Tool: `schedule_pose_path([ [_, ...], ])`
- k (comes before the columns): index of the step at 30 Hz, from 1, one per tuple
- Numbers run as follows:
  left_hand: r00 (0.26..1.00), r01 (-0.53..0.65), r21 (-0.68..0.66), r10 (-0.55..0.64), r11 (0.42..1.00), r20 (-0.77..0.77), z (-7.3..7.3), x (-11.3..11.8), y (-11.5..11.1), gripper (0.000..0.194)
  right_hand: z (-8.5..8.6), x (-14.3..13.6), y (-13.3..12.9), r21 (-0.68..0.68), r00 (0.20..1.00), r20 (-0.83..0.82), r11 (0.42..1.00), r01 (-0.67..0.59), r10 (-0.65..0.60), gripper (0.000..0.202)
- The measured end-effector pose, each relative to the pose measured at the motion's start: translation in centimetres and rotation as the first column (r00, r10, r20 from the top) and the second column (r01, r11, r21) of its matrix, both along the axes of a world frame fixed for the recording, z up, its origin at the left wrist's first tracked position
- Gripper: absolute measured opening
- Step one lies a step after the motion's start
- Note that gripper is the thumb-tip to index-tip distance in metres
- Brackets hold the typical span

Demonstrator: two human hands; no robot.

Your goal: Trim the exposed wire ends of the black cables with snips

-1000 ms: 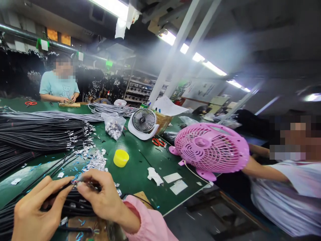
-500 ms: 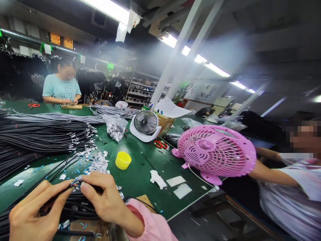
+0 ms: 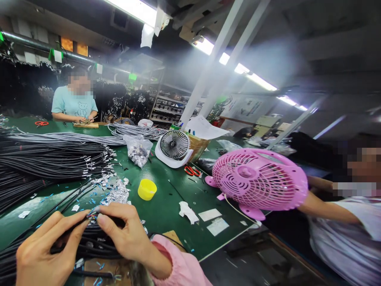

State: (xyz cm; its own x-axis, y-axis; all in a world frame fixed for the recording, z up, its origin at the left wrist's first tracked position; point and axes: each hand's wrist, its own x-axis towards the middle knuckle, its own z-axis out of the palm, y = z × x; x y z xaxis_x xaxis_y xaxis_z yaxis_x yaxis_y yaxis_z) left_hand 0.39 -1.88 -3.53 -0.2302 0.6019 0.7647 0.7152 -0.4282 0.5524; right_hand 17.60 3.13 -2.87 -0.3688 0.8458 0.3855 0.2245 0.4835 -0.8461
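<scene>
Two hands are meeting low in the left half of the frame: the left hand is pinching a black cable between thumb and fingers, and the right hand is pinching the coloured wires at its end, thumb facing forefinger. Those wires are lying right between both sets of fingertips, so neither hand is clearly nearer. From the left hand they are lying toward the upper right; from the right hand, toward the left. The cable's long axis is slanting from lower left to upper right, its other part hiding behind the left hand. Foil scraps are lying just above the fingers on the green worktop.

Compared with one second ago, the coloured strands are showing more plainly at the fingertips, while both hands are keeping the same paired hold. The yellow cup-like piece and the pink fan are sitting slightly further right in the frame, the view itself apparently shifting.
</scene>
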Motion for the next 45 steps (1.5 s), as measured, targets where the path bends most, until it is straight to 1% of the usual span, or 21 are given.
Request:
schedule_pose_path([
  [2,0.999,0.031,-0.024,-0.031,0.999,0.023,0.2,-0.1,0.1,0.017,0.0,0.0,0.0,0.013,0.999,0.002,0.999,0.032,-0.032,0.037],
  [4,0.998,0.046,-0.044,-0.044,0.998,0.047,0.8,-0.2,0.3,0.025,0.1,0.0,-0.1,0.035,0.998,-0.001,0.997,0.062,-0.062,0.037],
  [7,0.998,0.054,-0.043,-0.052,0.998,0.042,2.2,-0.1,0.6,0.044,0.2,0.0,-0.2,0.056,0.997,-0.004,0.995,0.077,-0.077,0.033],
  [10,0.995,0.093,-0.022,-0.092,0.995,0.026,3.2,0.1,0.9,0.052,0.2,0.0,-0.3,0.07,0.997,0.005,0.994,0.08,-0.081,0.029],
  [12,0.99,0.136,-0.056,-0.135,0.989,0.029,3.0,-0.1,1.0,0.05,0.2,0.0,-0.4,0.082,0.997,0.004,0.994,0.078,-0.078,0.028],
  [16,0.974,0.223,-0.218,-0.21,0.95,0.082,1.2,-0.8,1.0,0.052,0.1,0.1,-0.4,0.096,0.998,-0.019,0.994,0.06,-0.058,0.03],
  [19,0.958,0.28,-0.26,-0.249,0.924,0.144,0.4,-1.0,1.1,0.057,-0.3,0.2,-0.2,0.086,0.999,-0.049,0.996,0.025,-0.021,0.03],
  [21,0.956,0.281,-0.254,-0.248,0.926,0.154,0.5,-0.9,1.1,0.056,-0.7,0.3,0.0,0.081,0.996,-0.082,0.996,0.049,-0.043,0.028],
  [24,0.977,0.208,-0.169,-0.197,0.963,0.081,1.3,-0.4,1.2,0.048,-1.3,0.3,0.4,0.081,0.986,-0.121,0.989,0.122,-0.112,0.026],
  [27,0.983,0.177,-0.06,-0.179,0.982,-0.032,2.0,0.0,1.1,0.039,-1.9,0.2,0.5,0.098,0.993,-0.079,0.99,0.096,-0.089,0.027],
  [29,0.977,0.188,-0.018,-0.189,0.982,-0.094,2.3,0.0,1.1,0.037,-2.0,0.1,0.6,0.112,0.997,-0.041,0.992,0.064,-0.06,0.027],
  [31,0.972,0.204,0.004,-0.202,0.979,-0.123,2.4,-0.1,1.1,0.039,-1.9,0.1,0.6,0.121,0.999,-0.027,0.992,0.045,-0.043,0.025],
  [33,0.967,0.226,-0.011,-0.226,0.974,-0.119,2.6,-0.3,1.2,0.041,-1.7,0.1,0.8,0.131,1.0,-0.02,0.991,0.017,-0.014,0.024],
  [36,0.952,0.287,-0.105,-0.296,0.952,-0.077,2.9,-0.3,1.3,0.048,-1.1,-0.1,1.2,0.123,0.998,-0.011,0.991,-0.054,0.056,0.028],
  [38,0.947,0.308,-0.154,-0.318,0.939,-0.046,3.1,-0.2,1.4,0.051,-0.7,-0.4,1.3,0.121,0.997,0.012,0.99,-0.074,0.073,0.028],
  [39,0.95,0.301,-0.161,-0.31,0.94,-0.034,3.2,-0.2,1.4,0.051,-0.5,-0.6,1.3,0.162,0.998,0.035,0.985,-0.058,0.053,0.026],
  [40,0.957,0.28,-0.159,-0.287,0.947,-0.024,3.2,-0.2,1.5,0.05,-0.3,-0.8,1.2,0.237,0.998,0.066,0.971,-0.026,0.011,0.023],
  [42,0.972,0.232,-0.149,-0.235,0.961,-0.004,2.9,-0.4,1.5,0.047,-0.1,-1.1,1.0,0.419,0.987,0.128,0.907,0.036,-0.098,0.018],
  [43,0.975,0.219,-0.152,-0.22,0.964,0.006,2.7,-0.6,1.5,0.045,0.0,-1.2,0.9,0.462,0.982,0.14,0.885,0.051,-0.13,0.017],
  [44,0.975,0.221,-0.163,-0.221,0.961,0.019,2.4,-0.9,1.5,0.043,0.0,-1.2,0.9,0.437,0.982,0.145,0.898,0.046,-0.12,0.018],
  [45,0.973,0.231,-0.173,-0.229,0.957,0.035,2.0,-1.1,1.5,0.043,0.0,-1.2,0.9,0.337,0.988,0.133,0.941,0.024,-0.073,0.02],
])
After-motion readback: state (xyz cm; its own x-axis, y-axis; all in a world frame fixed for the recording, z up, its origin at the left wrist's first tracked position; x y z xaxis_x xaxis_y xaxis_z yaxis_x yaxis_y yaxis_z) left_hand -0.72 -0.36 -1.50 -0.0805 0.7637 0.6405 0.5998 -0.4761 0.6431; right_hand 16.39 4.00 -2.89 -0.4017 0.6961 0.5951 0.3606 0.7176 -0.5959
